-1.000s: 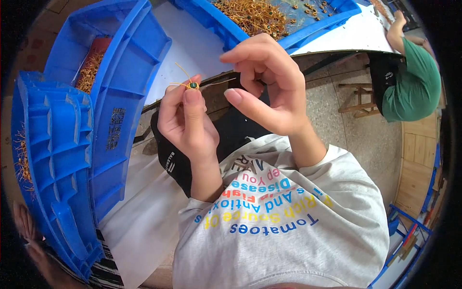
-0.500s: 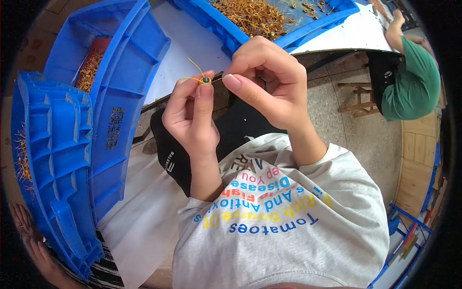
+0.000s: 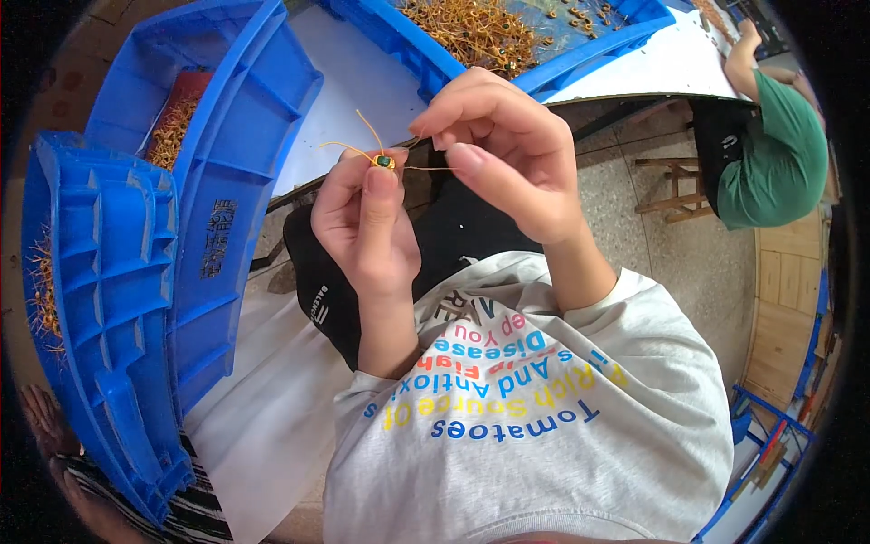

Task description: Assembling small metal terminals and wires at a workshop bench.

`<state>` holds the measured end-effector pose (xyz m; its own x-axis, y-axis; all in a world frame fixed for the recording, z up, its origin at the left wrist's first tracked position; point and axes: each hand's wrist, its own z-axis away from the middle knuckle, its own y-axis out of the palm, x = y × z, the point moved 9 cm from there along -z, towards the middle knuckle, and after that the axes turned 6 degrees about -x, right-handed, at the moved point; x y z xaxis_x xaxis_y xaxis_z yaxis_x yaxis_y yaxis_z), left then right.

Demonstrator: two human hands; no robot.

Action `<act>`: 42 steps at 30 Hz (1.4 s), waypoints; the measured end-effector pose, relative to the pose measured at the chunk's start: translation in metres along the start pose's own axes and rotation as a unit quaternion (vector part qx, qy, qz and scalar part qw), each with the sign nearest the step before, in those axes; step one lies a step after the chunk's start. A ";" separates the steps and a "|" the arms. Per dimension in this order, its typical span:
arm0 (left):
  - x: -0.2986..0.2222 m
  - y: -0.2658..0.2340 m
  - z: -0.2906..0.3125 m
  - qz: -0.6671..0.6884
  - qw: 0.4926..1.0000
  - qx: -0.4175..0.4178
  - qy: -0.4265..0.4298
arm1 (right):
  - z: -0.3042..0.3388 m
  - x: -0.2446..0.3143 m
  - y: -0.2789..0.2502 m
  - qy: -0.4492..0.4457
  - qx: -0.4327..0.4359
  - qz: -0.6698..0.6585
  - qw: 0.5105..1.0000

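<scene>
Between the thumb and fingers of my left hand (image 3: pixel 373 222) is a small wire-wound ring coil (image 3: pixel 384 161) with a dark green centre. Thin copper-coloured wire ends stick out of it, two toward the upper left and others toward my right hand. My right hand (image 3: pixel 521 159) is raised just right of the coil, its thumb apart from the bent fingers. One wire reaches the right thumb and another runs up by the index fingertip; neither looks pinched. The coil's underside is hidden by my left fingers.
Beyond my hands, a blue tray (image 3: pixel 580 68) holds a heap of wired coils (image 3: pixel 476 36) on a white table (image 3: pixel 349 82). Blue crates (image 3: pixel 240 172) stand at left, with more coils. A person in green (image 3: pixel 775 159) sits at right near a wooden stool (image 3: pixel 671 186); another person's hand (image 3: pixel 45 417) shows lower left.
My right thumb and index finger have parted from their pinch beside the coil. The coil has tilted slightly in my left hand, showing more of its green centre, and its wires are spread wider.
</scene>
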<state>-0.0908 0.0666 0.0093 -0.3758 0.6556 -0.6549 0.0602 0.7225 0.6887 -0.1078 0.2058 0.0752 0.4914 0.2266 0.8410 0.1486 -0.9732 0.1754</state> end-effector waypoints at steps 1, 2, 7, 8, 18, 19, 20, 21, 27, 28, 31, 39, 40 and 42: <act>0.001 0.001 0.000 0.004 1.000 0.008 -0.007 | 0.000 0.000 0.000 0.008 0.006 0.014 1.000; 0.001 0.002 0.000 0.005 1.000 0.009 -0.007 | 0.000 0.000 0.000 0.008 0.005 0.014 1.000; -0.001 0.012 0.001 -0.028 0.999 0.020 0.022 | -0.003 0.007 0.001 -0.031 0.018 0.057 0.998; -0.001 0.012 0.002 -0.030 0.999 0.022 0.022 | -0.003 0.008 0.001 -0.039 0.021 0.065 0.997; -0.002 0.013 -0.001 -0.008 0.999 0.036 -0.024 | -0.013 0.016 -0.006 0.028 0.011 0.025 0.999; -0.002 0.014 -0.002 -0.009 0.998 0.042 -0.039 | -0.014 0.014 -0.005 0.051 0.029 0.032 0.998; -0.001 0.015 -0.002 -0.009 0.997 0.048 -0.053 | -0.014 0.012 -0.004 0.074 0.047 0.038 0.995; 0.001 0.017 -0.002 -0.009 0.996 0.053 -0.068 | -0.015 0.009 -0.002 0.097 0.066 0.045 0.992; 0.004 0.021 0.003 -0.001 0.994 0.042 -0.100 | -0.023 0.015 0.006 0.077 0.126 0.073 0.986; 0.008 0.021 0.004 0.028 0.991 0.057 -0.120 | -0.024 0.016 0.007 0.060 0.140 0.079 0.985; 0.018 0.024 0.006 0.113 0.972 0.100 -0.179 | -0.025 0.020 0.013 0.009 0.179 0.097 0.979; 0.028 0.016 0.005 0.161 0.960 0.080 -0.216 | -0.023 0.011 0.010 0.047 0.138 0.067 0.987; 0.028 0.017 0.004 0.175 0.958 0.092 -0.208 | -0.023 0.010 0.009 0.053 0.132 0.063 0.988; 0.026 0.019 0.004 0.189 0.956 0.105 -0.201 | -0.023 0.008 0.009 0.060 0.125 0.059 0.989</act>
<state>-0.0958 0.0984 0.0044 0.0918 0.8792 -0.4675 0.3206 0.4184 0.8498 -0.1223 0.1980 0.0956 0.4152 0.0909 0.9052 0.3107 -0.9493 -0.0472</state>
